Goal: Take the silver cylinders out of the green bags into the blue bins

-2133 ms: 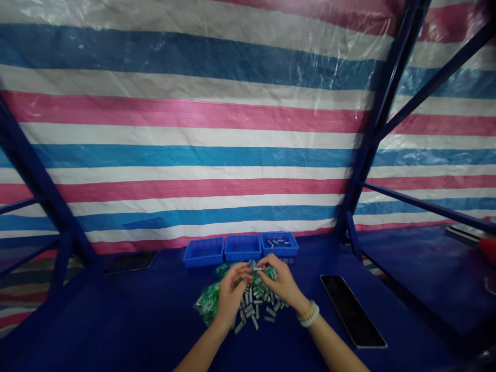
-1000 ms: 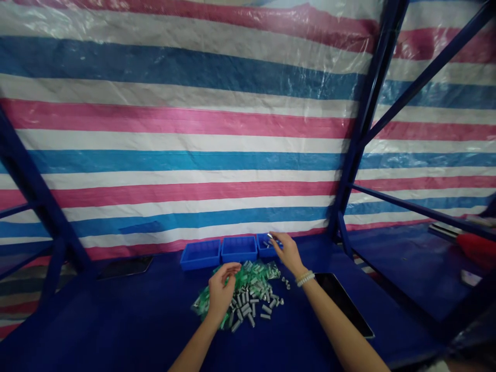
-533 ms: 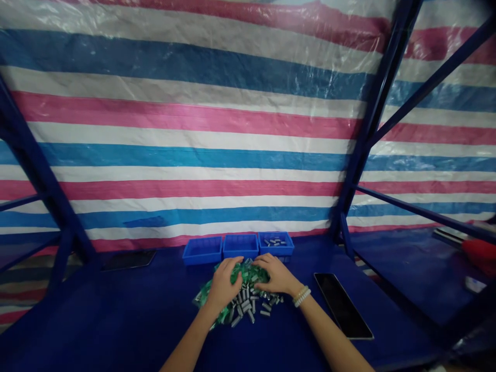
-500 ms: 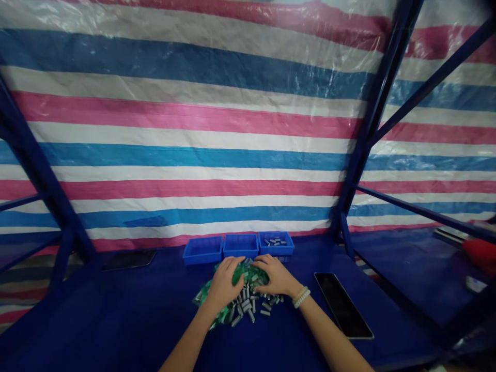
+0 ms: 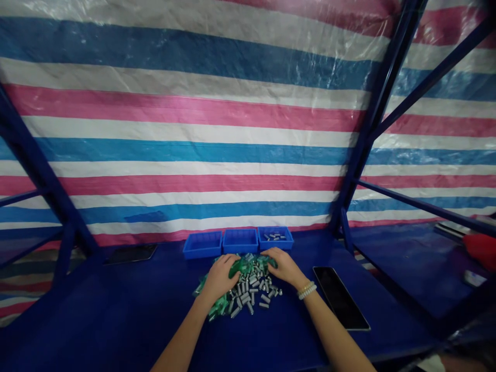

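Lined up at lower centre of the frame: blue left tray (image 5: pixel 203 253), middle tray (image 5: pixel 241 248) and right tray (image 5: pixel 279 246), with several silver cylinders (image 5: pixel 276 237) inside the last. Just below, on the counter (image 5: pixel 155 310): heaped metal pieces (image 5: pixel 244 298) amid green plastic (image 5: pixel 245 267), with left hand (image 5: pixel 220 278) touching at left, right hand (image 5: pixel 285 266) at upper right, both loosely curved, spread at the thumb.

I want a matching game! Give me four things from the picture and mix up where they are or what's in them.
Things:
1. Green plastic
2. Pale bracelets
3. Striped sheet
4. Rightmost blue tray

Match with:
A. Behind the table
B. Has silver pieces inside
C. On the wrist of the right hand
D. Heaped by the left hand

Right pairs: 1-D, 2-C, 3-A, 4-B
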Demonstrator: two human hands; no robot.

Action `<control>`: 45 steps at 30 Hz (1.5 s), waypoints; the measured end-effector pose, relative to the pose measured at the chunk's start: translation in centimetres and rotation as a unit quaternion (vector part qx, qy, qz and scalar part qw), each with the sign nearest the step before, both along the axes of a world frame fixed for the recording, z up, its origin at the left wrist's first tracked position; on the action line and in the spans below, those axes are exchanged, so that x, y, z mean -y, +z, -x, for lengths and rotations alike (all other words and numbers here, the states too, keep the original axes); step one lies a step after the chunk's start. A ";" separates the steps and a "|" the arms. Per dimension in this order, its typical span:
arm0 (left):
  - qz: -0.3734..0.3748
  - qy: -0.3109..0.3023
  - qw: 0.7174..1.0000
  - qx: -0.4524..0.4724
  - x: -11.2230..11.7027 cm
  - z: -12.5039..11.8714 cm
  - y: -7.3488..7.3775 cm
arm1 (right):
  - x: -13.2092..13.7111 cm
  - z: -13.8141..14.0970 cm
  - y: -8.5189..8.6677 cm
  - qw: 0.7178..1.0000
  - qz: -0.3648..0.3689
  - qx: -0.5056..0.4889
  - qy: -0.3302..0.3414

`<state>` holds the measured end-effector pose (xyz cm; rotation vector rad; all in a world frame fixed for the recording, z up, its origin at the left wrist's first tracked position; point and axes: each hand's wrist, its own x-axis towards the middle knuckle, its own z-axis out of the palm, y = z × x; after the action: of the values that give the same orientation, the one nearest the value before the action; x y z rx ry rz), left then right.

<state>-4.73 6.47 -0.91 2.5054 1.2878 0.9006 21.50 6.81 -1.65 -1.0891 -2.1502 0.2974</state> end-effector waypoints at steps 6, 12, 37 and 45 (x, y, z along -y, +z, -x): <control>-0.025 0.013 1.000 -0.003 -0.1 -0.2 0.2 | 0.3 0.6 0.1 0.999 -0.043 0.014 -0.018; -0.044 0.056 0.997 -0.026 -0.2 -0.2 0.2 | 1.3 3.3 0.1 0.981 -0.008 0.161 -0.109; 0.183 -0.025 0.929 0.322 2.3 -3.4 0.9 | 2.6 4.8 1.5 0.983 -0.104 -0.119 -0.097; 0.375 -0.071 0.803 0.457 3.5 -4.7 0.5 | 4.4 6.0 1.8 0.975 -0.164 -0.151 -0.019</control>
<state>-0.05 2.94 -0.45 1.2361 0.8308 1.0627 15.50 2.38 0.15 -0.8337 -1.8250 0.0775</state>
